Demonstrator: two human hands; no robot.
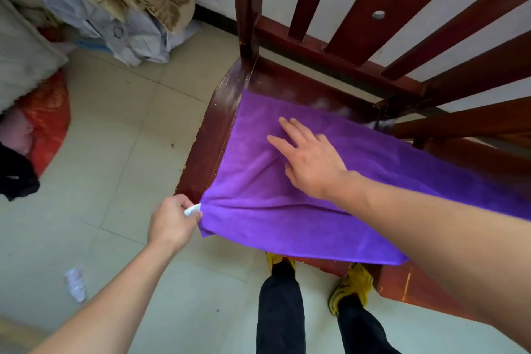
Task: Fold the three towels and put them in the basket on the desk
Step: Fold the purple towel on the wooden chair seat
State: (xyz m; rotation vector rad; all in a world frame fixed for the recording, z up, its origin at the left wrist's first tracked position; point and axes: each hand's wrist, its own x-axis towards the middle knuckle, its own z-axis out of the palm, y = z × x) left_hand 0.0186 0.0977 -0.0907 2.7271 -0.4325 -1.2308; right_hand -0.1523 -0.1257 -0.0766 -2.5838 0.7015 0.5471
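Observation:
A purple towel [287,218] lies spread across the seat of a dark red wooden chair [209,135], its near edge hanging over the front. My left hand [172,221] pinches the towel's near left corner by its white label, pulling it taut off the seat's edge. My right hand [307,158] lies flat on the middle of the towel with straight, spread fingers pressing it down. No basket, desk or other towel is in view.
The chair's slatted back [359,23] rises behind the seat against a white wall. Piled bedding and clothes [115,3] fill the far left. A crumpled white scrap [75,284] lies on the tiled floor. My feet in yellow shoes [350,287] stand at the chair's front.

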